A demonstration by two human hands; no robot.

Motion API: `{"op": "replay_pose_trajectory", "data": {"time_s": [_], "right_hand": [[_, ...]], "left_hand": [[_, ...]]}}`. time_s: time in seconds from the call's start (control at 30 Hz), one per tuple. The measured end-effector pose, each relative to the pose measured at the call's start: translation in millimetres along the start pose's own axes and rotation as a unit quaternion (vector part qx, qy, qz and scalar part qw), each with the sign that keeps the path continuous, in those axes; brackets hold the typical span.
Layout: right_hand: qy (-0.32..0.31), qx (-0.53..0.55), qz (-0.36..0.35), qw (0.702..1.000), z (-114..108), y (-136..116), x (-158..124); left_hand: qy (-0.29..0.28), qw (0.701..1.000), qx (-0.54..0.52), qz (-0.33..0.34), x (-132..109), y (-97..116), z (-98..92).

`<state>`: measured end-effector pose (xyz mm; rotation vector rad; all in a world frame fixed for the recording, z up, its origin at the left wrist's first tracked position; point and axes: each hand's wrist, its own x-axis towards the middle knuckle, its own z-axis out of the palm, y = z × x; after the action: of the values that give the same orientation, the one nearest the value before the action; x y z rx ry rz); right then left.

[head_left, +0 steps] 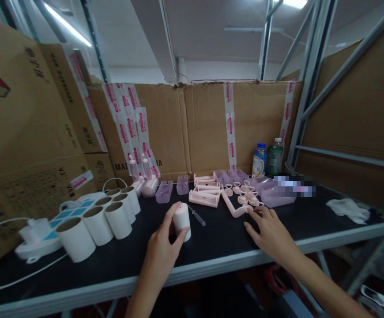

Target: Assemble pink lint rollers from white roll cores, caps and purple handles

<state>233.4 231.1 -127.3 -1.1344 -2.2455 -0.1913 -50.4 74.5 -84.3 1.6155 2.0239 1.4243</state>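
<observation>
My left hand [165, 240] is wrapped round a small white cylinder [182, 223] with a pale pink top, standing upright at the table's front. A screwdriver [197, 216] with a clear handle lies just right of it. My right hand [266, 227] has its thumb apart from its fingers. Those fingertips reach the end of a bent pink handle [232, 207]; whether they touch it I cannot tell. Behind them lie several small pink pieces with heart-shaped loops [245, 187]. Pink rectangular frames [205, 196] are grouped farther left.
White cardboard-lined tubes [114, 221] stand at left beside a power strip [54, 229] with cables. Lilac trays [164, 192], pink pump-topped parts [149, 183], a blue bottle [260, 160] and a green bottle [274, 158] line the back. A white cloth [348, 210] lies right.
</observation>
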Motion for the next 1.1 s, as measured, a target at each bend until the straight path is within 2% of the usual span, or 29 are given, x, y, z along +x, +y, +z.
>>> {"op": "replay_pose_trajectory", "data": {"time_s": [0.13,0.3,0.47,0.57,0.7,0.8,0.9,1.1], "right_hand": [[-0.002,0.006,0.000,1.000,-1.7,2.1,-1.8],[-0.015,0.047,-0.001,0.999,-13.6,0.4,-22.3],[-0.065,0.158,0.028,0.985,-22.1,-10.4,-37.6],[-0.055,0.218,0.056,0.973,-27.7,-28.6,-35.7],[-0.011,0.328,0.047,0.943,-38.5,-71.6,-20.3],[0.008,0.374,0.012,0.927,-42.9,-105.1,-4.6],[0.001,0.397,-0.021,0.917,-41.4,-127.6,7.6],[0.038,0.386,-0.054,0.920,-33.1,-141.2,12.7]], "left_hand": [[0.000,1.000,0.001,0.006,-1.2,1.5,0.8],[0.006,1.000,-0.003,0.003,-3.4,2.1,0.2],[0.036,0.991,-0.125,-0.010,-2.9,4.9,-4.0],[0.067,0.963,-0.259,-0.017,-1.7,9.8,-6.8],[0.119,0.920,-0.371,-0.042,-2.4,19.4,-5.2],[0.136,0.905,-0.400,-0.052,-4.8,25.0,0.5],[0.140,0.899,-0.411,-0.055,-8.2,28.3,6.2],[0.169,0.896,-0.407,-0.054,-13.3,37.3,11.4]]}}
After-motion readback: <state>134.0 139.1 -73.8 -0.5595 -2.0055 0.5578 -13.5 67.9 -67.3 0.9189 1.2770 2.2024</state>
